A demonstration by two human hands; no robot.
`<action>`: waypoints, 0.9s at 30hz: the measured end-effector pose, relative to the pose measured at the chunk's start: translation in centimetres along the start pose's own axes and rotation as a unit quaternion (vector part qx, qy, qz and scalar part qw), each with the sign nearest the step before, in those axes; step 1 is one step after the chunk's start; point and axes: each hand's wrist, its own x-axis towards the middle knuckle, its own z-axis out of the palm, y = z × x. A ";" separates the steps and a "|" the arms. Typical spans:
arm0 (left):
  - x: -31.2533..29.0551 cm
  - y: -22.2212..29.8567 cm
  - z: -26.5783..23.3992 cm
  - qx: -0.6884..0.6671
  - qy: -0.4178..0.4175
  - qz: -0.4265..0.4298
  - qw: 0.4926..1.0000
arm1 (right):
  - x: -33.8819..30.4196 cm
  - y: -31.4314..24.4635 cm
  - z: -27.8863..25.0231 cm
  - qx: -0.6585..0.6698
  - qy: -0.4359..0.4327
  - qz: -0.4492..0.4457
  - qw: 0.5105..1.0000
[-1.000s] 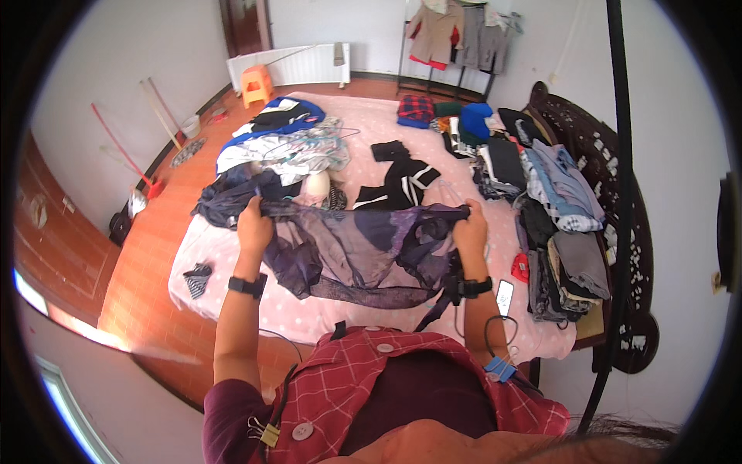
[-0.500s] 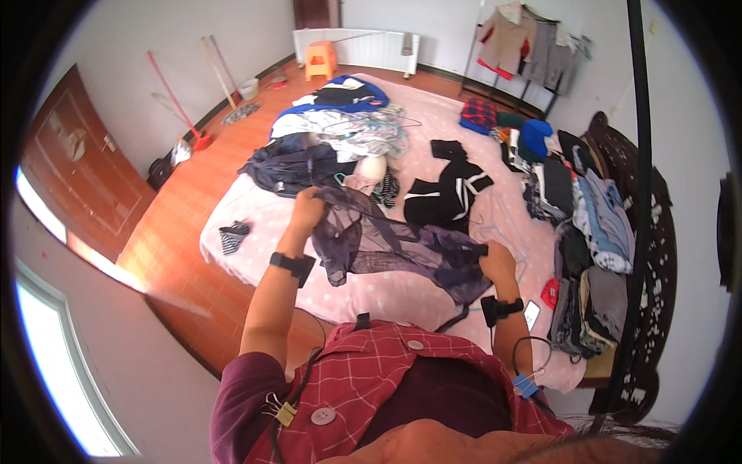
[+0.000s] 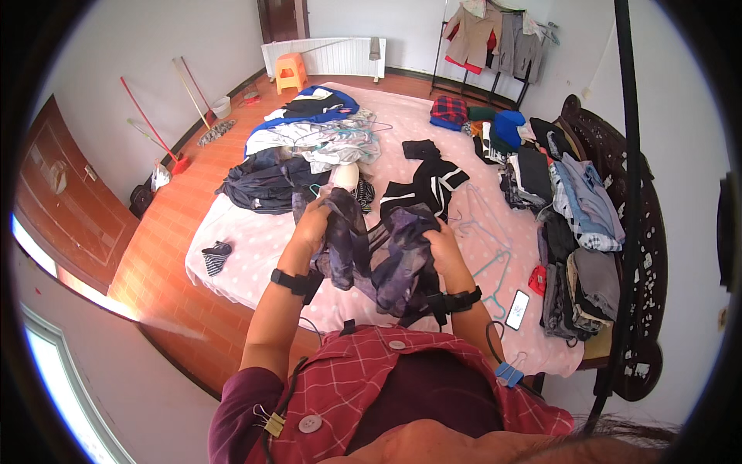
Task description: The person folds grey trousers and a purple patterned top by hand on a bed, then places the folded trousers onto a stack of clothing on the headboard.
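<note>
Fingers [image 3: 318,206] of the left hand [image 3: 310,225] and right hand [image 3: 445,246] pinch a dark purple garment [image 3: 402,267], its folds hiding their tips.

Against the far wall, an orange plastic stool [image 3: 291,73] stands before a white radiator [image 3: 340,60]; to its right, a beige jacket [image 3: 470,37] hangs on a black metal clothes rack [image 3: 434,66]. Along the left wall are a red broom [image 3: 147,120], a mop [image 3: 215,133], a white bucket [image 3: 222,107] and a reddish-brown door [image 3: 69,201]. A dark headboard [image 3: 648,255] with pale patches borders the bed's right side, and a smartphone [image 3: 517,309] lies near it.
</note>
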 end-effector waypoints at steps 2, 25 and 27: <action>-0.7 0.3 1.2 -0.008 -0.024 -0.007 1.000 | -0.6 0.1 0.5 -0.009 -0.035 -0.025 0.999; -3.5 -1.8 1.2 0.519 -0.031 0.231 0.822 | -0.6 -3.7 1.4 -0.415 -0.064 -0.166 0.892; -4.2 -5.2 0.2 0.499 -0.073 0.212 0.837 | -0.9 -4.0 2.6 -0.423 -0.066 -0.159 0.890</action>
